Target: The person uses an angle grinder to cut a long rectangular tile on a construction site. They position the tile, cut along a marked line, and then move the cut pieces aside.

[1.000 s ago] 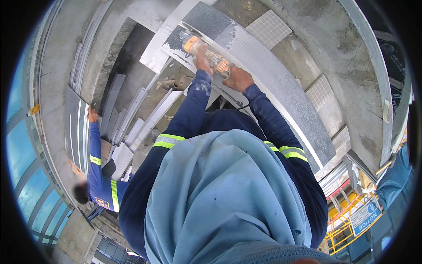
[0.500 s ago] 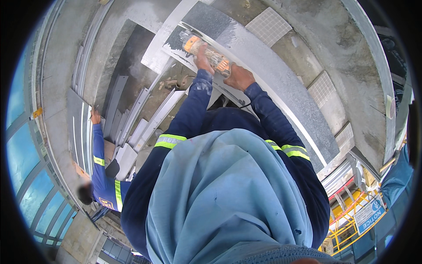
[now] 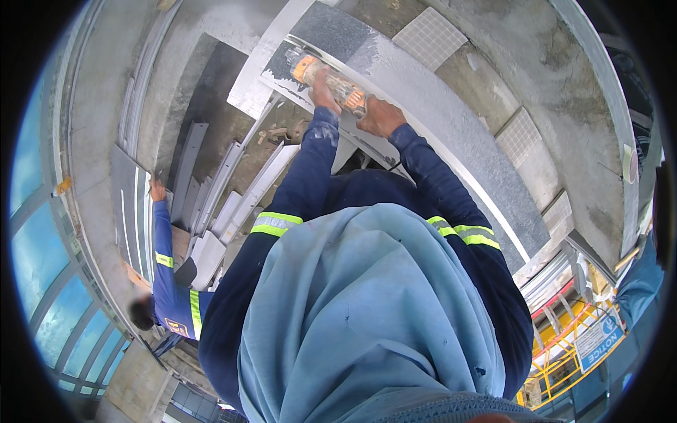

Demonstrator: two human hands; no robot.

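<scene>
An orange and grey angle grinder, coated in pale dust, lies across the far end of a long dark grey panel. My left hand is closed round the front of its body, close to the grinder's head. Around the rear end wraps my right hand, with a black cord trailing below it. The grinder's head is at the panel's long near edge, beside a white strip; dust blurs the disc. White dust covers much of the panel's surface.
On the left another person's hand touches a striped grey panel. Several metal profiles lie between us. Gridded tiles sit beyond the panel on the concrete floor. At the lower right stands a yellow railing with a sign.
The grinder and both my hands have shifted very slightly left. My grip stays the same. The whole view has turned a little.
</scene>
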